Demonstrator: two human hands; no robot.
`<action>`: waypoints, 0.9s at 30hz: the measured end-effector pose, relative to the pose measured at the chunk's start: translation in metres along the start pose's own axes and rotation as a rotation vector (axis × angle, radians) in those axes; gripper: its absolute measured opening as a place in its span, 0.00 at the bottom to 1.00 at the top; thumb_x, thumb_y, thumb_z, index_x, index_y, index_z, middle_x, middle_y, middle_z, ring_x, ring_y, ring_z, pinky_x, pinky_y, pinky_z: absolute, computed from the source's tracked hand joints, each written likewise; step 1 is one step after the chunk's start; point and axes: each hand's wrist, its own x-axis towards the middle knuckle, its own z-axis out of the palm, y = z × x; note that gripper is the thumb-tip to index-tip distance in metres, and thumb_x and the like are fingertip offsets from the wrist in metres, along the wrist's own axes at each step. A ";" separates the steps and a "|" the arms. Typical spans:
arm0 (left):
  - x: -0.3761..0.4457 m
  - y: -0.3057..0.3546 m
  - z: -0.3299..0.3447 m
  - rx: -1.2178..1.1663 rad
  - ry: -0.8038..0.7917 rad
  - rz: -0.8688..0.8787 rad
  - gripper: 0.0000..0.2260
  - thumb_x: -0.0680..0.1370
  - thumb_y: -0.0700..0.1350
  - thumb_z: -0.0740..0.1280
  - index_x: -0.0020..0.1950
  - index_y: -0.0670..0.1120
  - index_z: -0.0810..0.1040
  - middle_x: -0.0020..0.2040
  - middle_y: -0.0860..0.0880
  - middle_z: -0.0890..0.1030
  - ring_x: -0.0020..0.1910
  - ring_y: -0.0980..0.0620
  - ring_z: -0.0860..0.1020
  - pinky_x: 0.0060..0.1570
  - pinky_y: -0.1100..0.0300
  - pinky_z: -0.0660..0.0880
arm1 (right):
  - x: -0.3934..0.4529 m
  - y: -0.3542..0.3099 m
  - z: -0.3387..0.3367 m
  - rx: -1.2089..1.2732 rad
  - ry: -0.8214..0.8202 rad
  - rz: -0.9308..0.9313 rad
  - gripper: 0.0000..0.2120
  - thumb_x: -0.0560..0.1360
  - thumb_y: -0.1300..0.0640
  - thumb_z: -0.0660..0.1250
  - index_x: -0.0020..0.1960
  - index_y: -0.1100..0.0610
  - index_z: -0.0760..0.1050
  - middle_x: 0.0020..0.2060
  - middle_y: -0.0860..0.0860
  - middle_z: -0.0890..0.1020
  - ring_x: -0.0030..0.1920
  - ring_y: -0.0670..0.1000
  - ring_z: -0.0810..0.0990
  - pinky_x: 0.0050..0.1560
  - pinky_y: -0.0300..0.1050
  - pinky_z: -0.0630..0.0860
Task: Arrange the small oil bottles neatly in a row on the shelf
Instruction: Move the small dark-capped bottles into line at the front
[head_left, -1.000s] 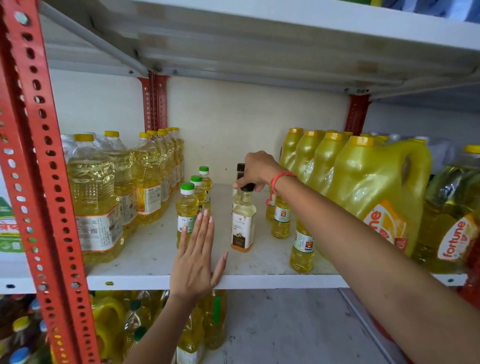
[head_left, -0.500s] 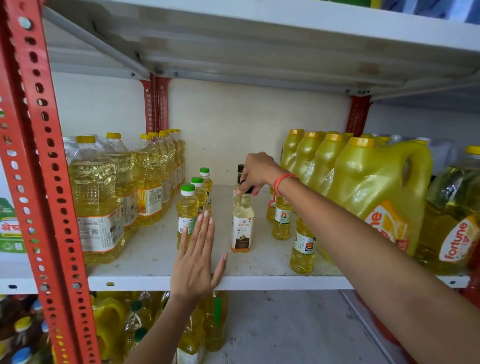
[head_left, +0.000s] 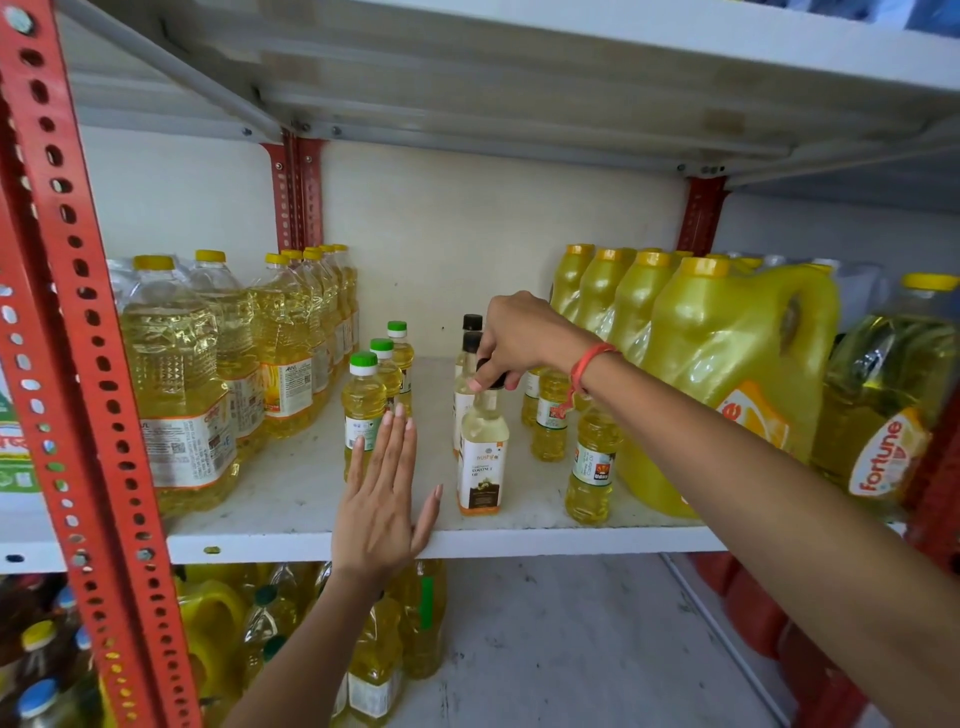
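**Right hand grips the cap of the front coconut-oil bottle**

The front black-capped bottle (head_left: 482, 457) stands upright on the white shelf (head_left: 519, 540), close to the front edge and roughly mid-width. The right hand (head_left: 511, 340) reaches in from the right and closes its fingers and thumb around this bottle's black cap, so the cap is mostly covered; the bottle's base appears to sit on the shelf. A red wristband (head_left: 589, 364) circles that wrist.

Directly behind this bottle stand two more black-capped bottles (head_left: 471, 332), one behind the other, forming a line running toward the back wall.

To the left of this bottle, three green-capped bottles (head_left: 363, 400) form their own line from front to back. The left hand (head_left: 382, 499) is flat and open, fingers together and pointing up, holding nothing; it covers the front shelf edge and its fingertips overlap the lower part of the nearest green-capped bottle, though actual contact cannot be told.

To the right of the gripped bottle stand several small yellow bottles (head_left: 592, 467), the nearest one close to the front edge, the others further back and partly hidden by the right forearm. Beyond them sit large yellow jugs (head_left: 727, 374). Far to the left of the gripped bottle, past the green-capped line, are rows of big clear oil bottles (head_left: 176, 384) beside a red upright post (head_left: 78, 332).
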 end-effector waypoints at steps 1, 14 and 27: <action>0.000 0.000 0.000 0.001 -0.004 -0.002 0.34 0.83 0.60 0.49 0.82 0.38 0.54 0.83 0.40 0.53 0.82 0.45 0.49 0.80 0.49 0.39 | -0.003 0.000 -0.001 0.003 -0.007 0.002 0.20 0.64 0.51 0.79 0.51 0.62 0.83 0.24 0.44 0.79 0.39 0.53 0.87 0.52 0.42 0.79; 0.000 -0.001 0.000 -0.014 0.001 -0.006 0.34 0.82 0.60 0.50 0.82 0.38 0.54 0.83 0.41 0.52 0.82 0.45 0.50 0.80 0.49 0.39 | -0.009 -0.004 -0.003 0.017 -0.023 0.028 0.22 0.63 0.49 0.79 0.51 0.62 0.84 0.42 0.55 0.88 0.41 0.52 0.88 0.53 0.42 0.78; 0.000 -0.001 0.001 -0.013 -0.011 -0.001 0.34 0.83 0.59 0.49 0.82 0.38 0.54 0.83 0.41 0.52 0.82 0.45 0.50 0.80 0.48 0.40 | -0.012 -0.001 -0.002 0.057 -0.006 0.034 0.21 0.62 0.49 0.80 0.50 0.61 0.85 0.41 0.53 0.88 0.40 0.52 0.88 0.54 0.42 0.80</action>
